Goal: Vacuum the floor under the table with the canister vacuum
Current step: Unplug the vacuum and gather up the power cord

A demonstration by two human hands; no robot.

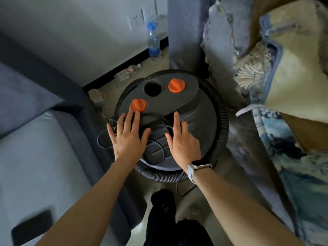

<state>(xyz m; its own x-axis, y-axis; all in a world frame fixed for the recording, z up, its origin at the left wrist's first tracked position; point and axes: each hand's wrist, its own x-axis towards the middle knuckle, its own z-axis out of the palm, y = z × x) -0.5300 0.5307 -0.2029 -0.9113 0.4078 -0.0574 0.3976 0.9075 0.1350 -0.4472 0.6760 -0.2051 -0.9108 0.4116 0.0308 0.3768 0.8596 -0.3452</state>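
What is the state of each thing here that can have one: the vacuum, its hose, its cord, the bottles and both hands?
canister vacuum: upright on the floor, round port on top open
two orange caps: seated on the lid
hose: coiled around the canister
cord: loose, lying across the lid
standing bottle: upright, blue cap on
lying bottle: on its side by the wall
left hand: open, fingers straight
right hand: open, over the lid

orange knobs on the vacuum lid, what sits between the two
In the head view, an open round port in the dark lid sits between the orange knobs, slightly behind their line.
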